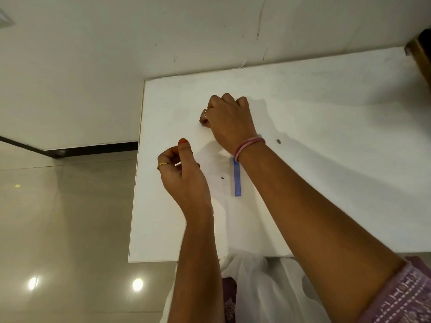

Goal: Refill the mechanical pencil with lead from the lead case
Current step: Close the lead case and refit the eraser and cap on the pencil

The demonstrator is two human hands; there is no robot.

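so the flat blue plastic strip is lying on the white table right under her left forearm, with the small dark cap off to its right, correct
Not quite. The head view shows the flat blue translucent plastic strip on the white table, partly under the right forearm, near the pink-bangled wrist. The left forearm lies apart from it, further left. The rest holds: the small dark cap-like piece sits off to the strip's right.

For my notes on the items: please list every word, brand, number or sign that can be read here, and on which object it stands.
None can be read.
Blue lead case on the white table: no print visible.
Pencil in the right hand: almost fully hidden, nothing legible.
Purple sleeve: woven pattern only, no letters.
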